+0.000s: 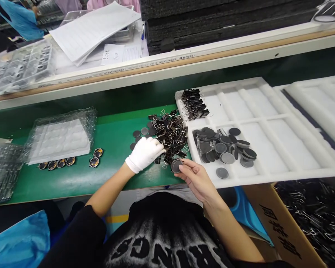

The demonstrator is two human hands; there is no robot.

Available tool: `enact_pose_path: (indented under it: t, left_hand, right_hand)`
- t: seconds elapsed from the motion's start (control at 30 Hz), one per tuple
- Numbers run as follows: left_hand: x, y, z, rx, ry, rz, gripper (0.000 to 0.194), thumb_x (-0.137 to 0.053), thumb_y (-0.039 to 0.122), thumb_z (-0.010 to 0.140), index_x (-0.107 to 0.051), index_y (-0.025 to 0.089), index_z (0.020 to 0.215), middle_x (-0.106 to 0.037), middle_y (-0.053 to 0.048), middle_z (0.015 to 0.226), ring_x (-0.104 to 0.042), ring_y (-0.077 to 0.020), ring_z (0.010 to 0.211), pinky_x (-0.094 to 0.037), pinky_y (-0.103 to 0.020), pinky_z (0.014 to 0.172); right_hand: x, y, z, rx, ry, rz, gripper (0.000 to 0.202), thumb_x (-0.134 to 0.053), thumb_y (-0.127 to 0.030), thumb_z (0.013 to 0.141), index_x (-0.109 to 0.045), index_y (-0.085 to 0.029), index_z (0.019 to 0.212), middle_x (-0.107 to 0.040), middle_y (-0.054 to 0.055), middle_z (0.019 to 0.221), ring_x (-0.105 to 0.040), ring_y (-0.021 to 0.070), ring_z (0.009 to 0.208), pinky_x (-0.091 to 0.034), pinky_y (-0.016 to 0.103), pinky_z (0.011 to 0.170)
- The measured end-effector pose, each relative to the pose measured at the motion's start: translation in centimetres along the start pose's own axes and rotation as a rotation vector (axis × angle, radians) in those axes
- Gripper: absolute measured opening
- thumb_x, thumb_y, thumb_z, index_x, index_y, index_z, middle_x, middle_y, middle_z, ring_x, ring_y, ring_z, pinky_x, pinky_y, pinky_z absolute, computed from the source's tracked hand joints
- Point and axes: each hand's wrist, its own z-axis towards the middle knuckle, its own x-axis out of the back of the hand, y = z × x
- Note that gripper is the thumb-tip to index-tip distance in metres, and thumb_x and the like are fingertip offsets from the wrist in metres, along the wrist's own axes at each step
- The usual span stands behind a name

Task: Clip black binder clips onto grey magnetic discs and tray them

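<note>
My left hand, in a white glove, reaches into the near left side of a pile of black binder clips; its fingers are pressed together, and what they pinch is too small to make out. Bare and closed, my right hand holds a round dark disc by its edge, just in front of the pile. Several loose discs lie on the green table beyond my left hand. More grey and black discs are heaped in the white foam tray, with a row of binder clips at its far left corner.
Clear plastic trays stand at the left, near several round patterned pieces. A shelf edge with papers runs behind. At the lower right is a cardboard box of binder clips. A person's blue sleeve shows at top left.
</note>
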Motion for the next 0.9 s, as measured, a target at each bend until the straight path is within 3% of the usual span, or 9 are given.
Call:
enact_pose_path:
  t: [0.07, 0.13, 0.23, 0.27, 0.33, 0.43, 0.57, 0.77, 0.9]
  left_hand:
    - [0.1, -0.1, -0.1, 0.019, 0.066, -0.027, 0.041, -0.044, 0.046, 0.105, -0.075, 0.022, 0.092, -0.074, -0.010, 0.089, -0.064, -0.0237, 0.083, -0.040, -0.038, 0.070]
    - [0.4, 0.2, -0.8, 0.113, 0.226, -0.105, 0.039, -0.047, 0.046, 0.104, -0.075, 0.023, 0.090, -0.075, -0.008, 0.088, -0.064, -0.0216, 0.081, -0.042, -0.037, 0.073]
    - [1.0, 1.7, -2.3, 0.245, 0.396, -0.381, 0.037, -0.048, 0.041, 0.103, -0.073, 0.022, 0.084, -0.073, -0.005, 0.080, -0.064, -0.0171, 0.075, -0.046, -0.033, 0.073]
    - [1.3, 2.3, -2.8, 0.261, 0.382, -0.497, 0.037, -0.047, 0.039, 0.103, -0.071, 0.022, 0.081, -0.072, -0.004, 0.077, -0.063, -0.0155, 0.072, -0.047, -0.031, 0.071]
    - [1.9, 3.5, -3.6, 0.262, 0.279, -0.654, 0.039, -0.043, 0.037, 0.104, -0.066, 0.021, 0.077, -0.068, -0.001, 0.071, -0.061, -0.0134, 0.066, -0.046, -0.028, 0.066]
    - [2.9, 4.2, -4.5, 0.210, 0.112, -0.592, 0.038, -0.040, 0.034, 0.102, -0.063, 0.021, 0.075, -0.068, -0.002, 0.072, -0.061, -0.0141, 0.065, -0.043, -0.028, 0.064]
    - [3.7, 3.7, -5.2, 0.173, -0.050, -0.482, 0.032, -0.062, 0.042, 0.084, -0.053, 0.021, 0.061, -0.058, 0.002, 0.056, -0.049, -0.0122, 0.052, -0.032, -0.029, 0.055]
    - [3.7, 3.8, -5.5, 0.067, -0.006, -0.571, 0.040, -0.061, 0.042, 0.077, -0.035, 0.021, 0.054, -0.041, 0.004, 0.047, -0.032, -0.0093, 0.045, -0.023, -0.029, 0.050]
    - [3.4, 3.7, -5.7, 0.126, -0.020, -0.583, 0.034, -0.055, 0.035, 0.076, -0.032, 0.021, 0.055, -0.033, 0.006, 0.047, -0.025, -0.0088, 0.046, -0.020, -0.028, 0.050]
  right_hand:
    - [-0.1, -0.1, 0.1, 0.004, -0.007, 0.018, 0.035, -0.092, -0.039, 0.070, -0.078, -0.022, 0.096, -0.079, 0.004, 0.093, -0.073, 0.0167, 0.080, -0.066, 0.035, 0.079]
    - [-0.2, -0.4, 0.2, 0.024, -0.033, 0.012, 0.032, -0.091, -0.040, 0.071, -0.078, -0.023, 0.096, -0.080, 0.005, 0.098, -0.073, 0.0168, 0.082, -0.067, 0.035, 0.080]
    - [-0.5, -0.8, 0.2, 0.088, -0.146, -0.034, 0.026, -0.090, -0.037, 0.074, -0.080, -0.024, 0.094, -0.071, 0.007, 0.134, -0.074, 0.0182, 0.092, -0.067, 0.035, 0.079]
    - [-0.7, -0.9, 0.3, 0.106, -0.194, -0.045, 0.025, -0.090, -0.036, 0.073, -0.080, -0.025, 0.094, -0.066, 0.007, 0.142, -0.074, 0.0190, 0.094, -0.067, 0.034, 0.078]
    - [-1.0, -1.2, 0.4, 0.131, -0.269, -0.067, 0.023, -0.090, -0.033, 0.072, -0.082, -0.025, 0.092, -0.068, 0.007, 0.137, -0.074, 0.0195, 0.092, -0.067, 0.034, 0.074]
    - [-1.2, -1.8, 0.7, 0.118, -0.321, -0.143, 0.022, -0.090, -0.033, 0.072, -0.083, -0.025, 0.092, -0.077, 0.006, 0.106, -0.074, 0.0181, 0.080, -0.067, 0.034, 0.072]
    - [-1.0, -2.7, 0.9, 0.060, -0.393, -0.264, 0.019, -0.090, -0.030, 0.070, -0.084, -0.024, 0.087, -0.079, 0.004, 0.089, -0.072, 0.0159, 0.069, -0.064, 0.030, 0.068]
    - [-1.2, -2.8, 1.0, -0.021, -0.503, -0.287, 0.021, -0.091, -0.029, 0.066, -0.083, -0.022, 0.085, -0.078, 0.002, 0.079, -0.074, 0.0167, 0.066, -0.064, 0.029, 0.065]
    - [-1.4, -2.5, 0.9, 0.008, -0.405, -0.256, 0.021, -0.090, -0.030, 0.070, -0.083, -0.022, 0.088, -0.081, 0.005, 0.101, -0.074, 0.0149, 0.065, -0.065, 0.028, 0.063]
